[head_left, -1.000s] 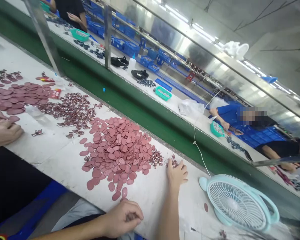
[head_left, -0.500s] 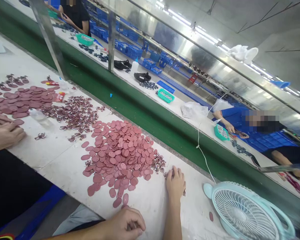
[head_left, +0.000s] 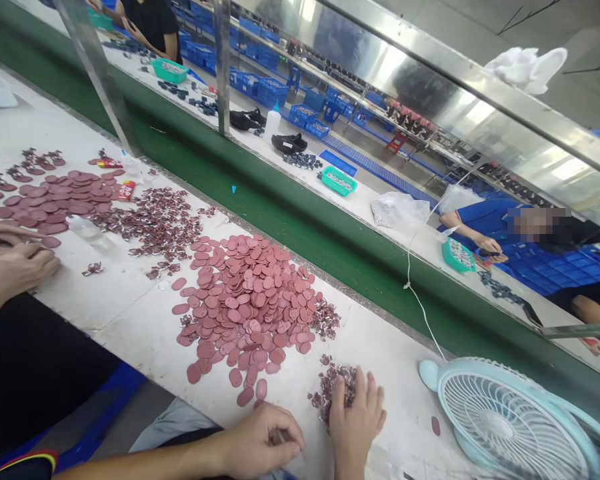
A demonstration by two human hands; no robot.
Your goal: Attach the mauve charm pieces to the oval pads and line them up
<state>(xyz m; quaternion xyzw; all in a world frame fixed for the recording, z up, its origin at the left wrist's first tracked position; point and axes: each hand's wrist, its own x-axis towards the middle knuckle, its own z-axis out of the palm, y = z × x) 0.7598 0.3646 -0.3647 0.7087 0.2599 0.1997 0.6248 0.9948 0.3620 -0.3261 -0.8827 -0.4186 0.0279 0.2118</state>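
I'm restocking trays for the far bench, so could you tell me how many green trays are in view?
3. The far green tray lies by the person in black, the middle green tray past the black shoes, the near green tray beside the blue-sleeved person. Others may be hidden.

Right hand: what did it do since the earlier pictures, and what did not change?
The right hand dragged a small clump of dark red pieces from the far side of the table toward the near edge. The left hand stayed curled at that edge. The big pile of pink oval discs and the fan did not move.
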